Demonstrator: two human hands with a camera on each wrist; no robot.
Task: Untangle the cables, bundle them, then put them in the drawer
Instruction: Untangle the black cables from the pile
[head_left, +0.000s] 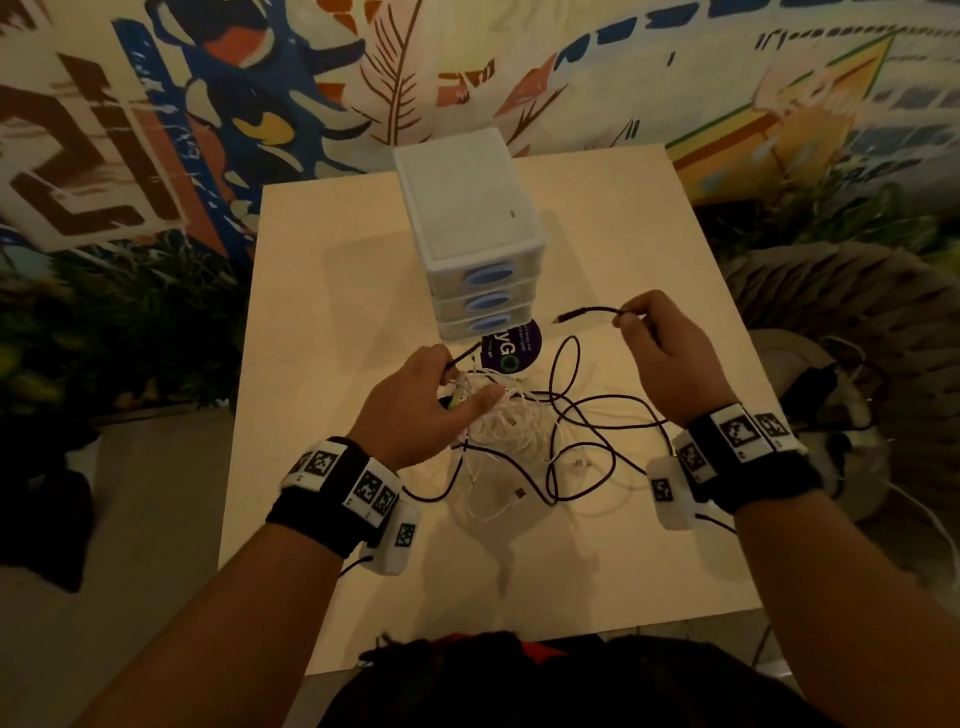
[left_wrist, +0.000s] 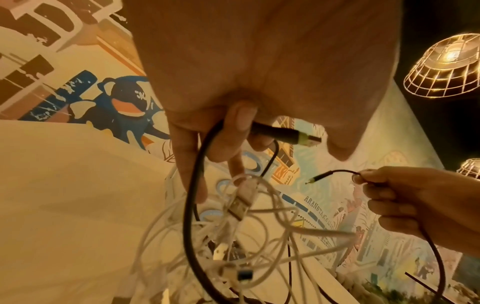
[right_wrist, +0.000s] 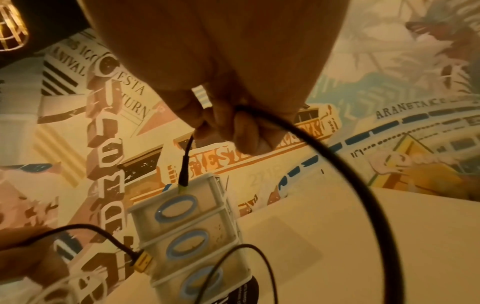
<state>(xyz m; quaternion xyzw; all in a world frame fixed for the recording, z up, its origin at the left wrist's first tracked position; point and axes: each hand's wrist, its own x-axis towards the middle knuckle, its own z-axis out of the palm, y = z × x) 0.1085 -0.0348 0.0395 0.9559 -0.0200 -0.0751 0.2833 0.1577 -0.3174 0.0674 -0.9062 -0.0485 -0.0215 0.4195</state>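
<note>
A black cable (head_left: 587, 402) sprawls in loops over the pale table (head_left: 322, 322), tangled with a heap of white cables (head_left: 511, 426). My left hand (head_left: 457, 384) grips the black cable just behind its green-collared USB plug (left_wrist: 298, 137), and white cables (left_wrist: 233, 216) hang from the same fingers. My right hand (head_left: 626, 317) is raised and pinches the black cable's other end, its small plug (head_left: 563, 315) pointing left. The white three-drawer unit (head_left: 467, 218) stands behind both hands with all its drawers shut (right_wrist: 189, 236).
A round purple sticker (head_left: 511, 348) lies in front of the drawer unit. A loose white USB plug (head_left: 519, 492) rests near the table's middle. Beyond the right table edge a chair with dark gear (head_left: 831, 395) stands on the floor. A painted wall backs the table.
</note>
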